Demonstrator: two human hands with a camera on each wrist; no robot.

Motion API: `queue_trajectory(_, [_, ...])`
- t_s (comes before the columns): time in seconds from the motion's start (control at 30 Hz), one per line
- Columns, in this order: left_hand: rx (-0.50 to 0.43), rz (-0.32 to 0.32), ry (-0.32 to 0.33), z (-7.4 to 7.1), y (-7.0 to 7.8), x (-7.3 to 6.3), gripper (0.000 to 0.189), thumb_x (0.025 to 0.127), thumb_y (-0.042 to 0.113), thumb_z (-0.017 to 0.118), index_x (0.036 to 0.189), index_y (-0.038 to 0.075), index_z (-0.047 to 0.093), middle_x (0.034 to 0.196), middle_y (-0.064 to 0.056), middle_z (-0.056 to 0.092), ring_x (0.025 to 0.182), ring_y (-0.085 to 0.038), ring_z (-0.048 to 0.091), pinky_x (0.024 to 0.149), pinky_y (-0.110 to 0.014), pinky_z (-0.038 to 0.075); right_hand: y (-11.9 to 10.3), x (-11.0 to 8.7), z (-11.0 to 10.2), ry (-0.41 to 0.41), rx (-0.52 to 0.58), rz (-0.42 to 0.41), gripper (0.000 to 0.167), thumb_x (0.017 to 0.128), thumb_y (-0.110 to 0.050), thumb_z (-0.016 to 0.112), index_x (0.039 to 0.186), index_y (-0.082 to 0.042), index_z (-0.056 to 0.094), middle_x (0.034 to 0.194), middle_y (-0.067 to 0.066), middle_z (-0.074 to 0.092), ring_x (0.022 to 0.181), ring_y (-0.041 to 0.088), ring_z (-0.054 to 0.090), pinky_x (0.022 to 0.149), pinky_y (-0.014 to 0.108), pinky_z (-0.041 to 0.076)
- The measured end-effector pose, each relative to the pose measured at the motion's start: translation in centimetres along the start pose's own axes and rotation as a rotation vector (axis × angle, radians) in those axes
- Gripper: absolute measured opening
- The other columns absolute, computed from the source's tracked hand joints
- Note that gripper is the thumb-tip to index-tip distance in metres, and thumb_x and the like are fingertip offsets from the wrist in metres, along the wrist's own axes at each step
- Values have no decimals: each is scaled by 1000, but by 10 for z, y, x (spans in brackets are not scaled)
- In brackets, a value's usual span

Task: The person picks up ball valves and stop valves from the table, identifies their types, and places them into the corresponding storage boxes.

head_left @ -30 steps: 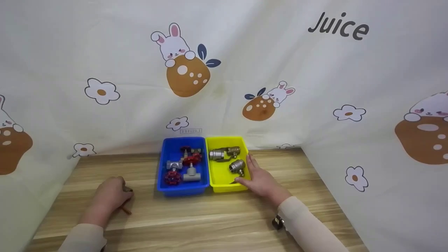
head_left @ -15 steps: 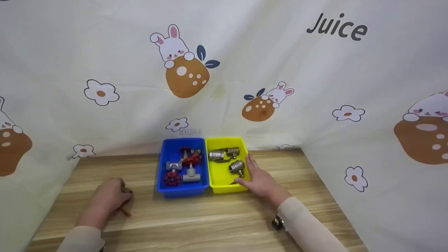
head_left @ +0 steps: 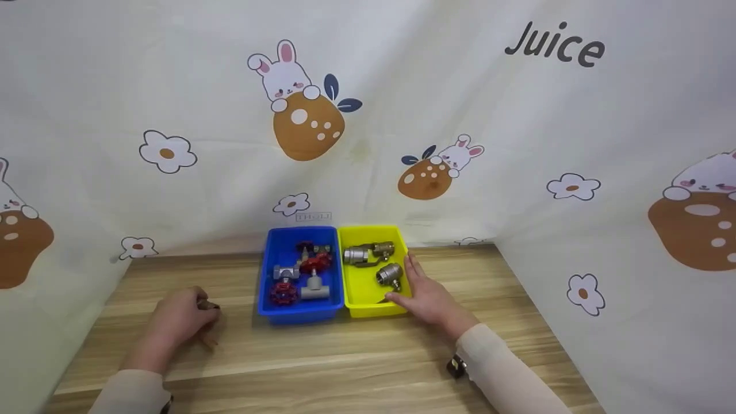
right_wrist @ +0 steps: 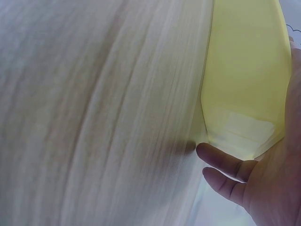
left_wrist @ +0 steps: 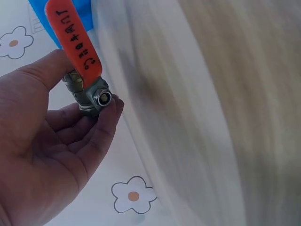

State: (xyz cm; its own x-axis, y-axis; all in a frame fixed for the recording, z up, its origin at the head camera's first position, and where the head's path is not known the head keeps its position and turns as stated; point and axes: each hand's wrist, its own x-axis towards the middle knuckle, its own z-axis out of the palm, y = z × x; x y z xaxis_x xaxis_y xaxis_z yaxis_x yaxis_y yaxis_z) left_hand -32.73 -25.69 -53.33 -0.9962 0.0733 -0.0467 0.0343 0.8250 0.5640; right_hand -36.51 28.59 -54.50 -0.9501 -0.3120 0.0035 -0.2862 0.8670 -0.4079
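Note:
My left hand pinches a small metal ball valve between thumb and fingers, low over the table's left side. The valve's orange-red lever carries dark handwritten marks and faces the left wrist camera. My right hand lies against the right side of a yellow bin, straight fingers along its outer wall and thumb across the front right rim. Several ball valves lie in that bin. In the right wrist view, two fingertips extend loosely beside the bin's wall.
A blue bin stands directly left of the yellow one and holds several valves with red round handwheels. Both bins sit at the back of the wooden table, before a printed cloth backdrop that also rises at both sides.
My left hand has lifted and turned slightly, so the valve shows a little more at the fingertips and its lever has shifted. The right hand and both bins have stayed in place.

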Motion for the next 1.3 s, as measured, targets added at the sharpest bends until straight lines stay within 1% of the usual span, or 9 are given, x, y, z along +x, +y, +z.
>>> queue_trajectory(0.2, [-25,-5,18,-3,6,-1,56,100,25,80,134,-17,64,116,-26,72,106,-40,68,99,-65,55,1,1,0,0,5,-3,113,104,-73,58,177,-6,3,184,14,-1,152,50,46,124,57,42])
queue_trajectory(0.33, [-34,13,43,-4,10,0,61,101,29,80,138,-16,63,121,-29,71,110,-43,68,102,-68,54,2,1,1,5,3,-6,112,105,-71,59,177,-6,4,184,14,0,152,50,47,124,56,42])
queue_trajectory(0.47, [-64,18,58,-7,15,-1,63,102,31,80,141,-15,62,124,-30,71,110,-42,68,101,-67,54,2,1,1,3,2,0,112,105,-70,60,177,-7,3,184,12,-1,153,49,46,125,56,40])
queue_trajectory(0.7, [-170,-35,18,-11,22,1,73,104,37,78,151,-14,54,133,-28,69,108,-32,69,96,-53,60,2,1,2,13,2,6,110,105,-69,60,178,-8,4,184,11,-1,152,50,46,125,56,40])
queue_trajectory(0.8, [-195,-33,19,-11,25,1,74,104,38,78,153,-13,54,131,-25,69,105,-30,69,91,-46,61,2,1,2,15,4,4,111,105,-70,60,178,-8,4,184,11,-1,152,50,46,125,56,40])
queue_trajectory(0.9, [-196,3,44,-10,26,0,69,104,34,79,151,-12,57,124,-22,71,103,-29,69,83,-40,60,2,1,3,14,9,0,112,104,-73,59,178,-8,5,184,13,0,151,51,48,124,57,42])
queue_trajectory(1.0, [-185,47,67,-9,28,0,65,104,32,80,148,-11,60,120,-19,72,103,-30,68,81,-39,60,2,1,3,16,16,-1,114,103,-76,59,177,-7,6,184,14,2,151,51,47,123,58,43])
queue_trajectory(1.07, [-178,72,77,-8,29,1,62,104,32,80,147,-9,62,120,-19,72,106,-31,67,82,-39,60,3,2,3,18,18,1,114,103,-75,60,177,-7,6,184,15,3,151,50,47,123,57,43])
queue_trajectory(1.3, [-188,96,56,-9,35,4,62,104,36,80,147,-6,63,123,-18,72,109,-32,69,87,-44,61,2,3,3,6,17,23,111,104,-69,62,178,-9,3,184,11,-2,154,49,44,125,56,40])
